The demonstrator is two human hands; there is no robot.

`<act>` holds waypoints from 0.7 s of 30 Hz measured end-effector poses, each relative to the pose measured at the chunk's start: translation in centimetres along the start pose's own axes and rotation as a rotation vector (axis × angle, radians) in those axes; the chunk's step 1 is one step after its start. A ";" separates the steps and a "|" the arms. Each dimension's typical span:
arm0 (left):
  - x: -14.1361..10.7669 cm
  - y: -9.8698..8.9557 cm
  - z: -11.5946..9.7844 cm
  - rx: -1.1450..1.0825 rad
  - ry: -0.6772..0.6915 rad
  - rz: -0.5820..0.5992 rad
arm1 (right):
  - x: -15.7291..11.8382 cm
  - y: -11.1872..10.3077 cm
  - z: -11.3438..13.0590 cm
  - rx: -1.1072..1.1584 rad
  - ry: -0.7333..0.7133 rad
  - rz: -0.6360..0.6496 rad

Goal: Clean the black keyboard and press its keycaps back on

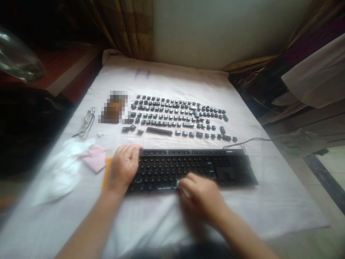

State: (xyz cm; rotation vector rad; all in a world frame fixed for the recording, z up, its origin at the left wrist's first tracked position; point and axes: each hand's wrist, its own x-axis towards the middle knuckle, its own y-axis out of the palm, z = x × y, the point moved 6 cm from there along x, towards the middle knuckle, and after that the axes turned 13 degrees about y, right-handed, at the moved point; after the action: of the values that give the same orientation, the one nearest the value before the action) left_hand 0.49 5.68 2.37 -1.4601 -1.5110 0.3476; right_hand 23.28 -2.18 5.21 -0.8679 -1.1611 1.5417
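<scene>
A black keyboard with its keycaps off lies flat before me, bare key posts showing across most of it. My left hand is closed on its left end, thumb along the top edge. My right hand is closed in a pinch over the front edge, near the middle of the bottom row. A small whitish bit shows at its fingertips; its kind is too blurred to tell. Beyond the keyboard, the loose black keycaps are laid out in rows, with the long space bar in the nearest row.
A white cloth, a folded pink cloth and a yellow-orange item lie at left. Behind them are eyeglasses and a pixelated brown object. The keyboard's cable runs right across the pale bedsheet.
</scene>
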 end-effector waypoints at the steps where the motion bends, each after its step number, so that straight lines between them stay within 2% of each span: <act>1: 0.0 0.0 0.0 0.002 0.001 -0.001 | 0.1 0.2 0.4 -0.033 -0.013 -0.018; 5: 0.0 0.0 0.0 -0.002 0.002 -0.004 | 0.5 0.3 1.1 0.017 -0.058 -0.043; 7: 0.0 0.0 0.0 -0.006 0.004 -0.006 | 0.6 -0.2 0.6 0.146 -0.047 -0.033; 11: 0.0 -0.1 0.0 -0.008 0.010 -0.013 | 1.5 -1.6 -1.0 0.291 0.033 -0.114; 16: -0.1 -0.1 0.0 -0.019 -0.005 -0.025 | 4.0 -1.1 -0.8 0.113 0.051 -0.082; 21: -0.1 -0.1 0.1 -0.030 -0.020 -0.026 | 6.4 -0.2 0.2 -0.119 0.153 -0.050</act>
State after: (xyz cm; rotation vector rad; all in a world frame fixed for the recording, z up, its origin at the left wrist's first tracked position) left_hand 0.34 5.60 2.32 -1.4631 -1.5554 0.3260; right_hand 21.45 3.97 5.54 -1.0106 -1.1631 1.3521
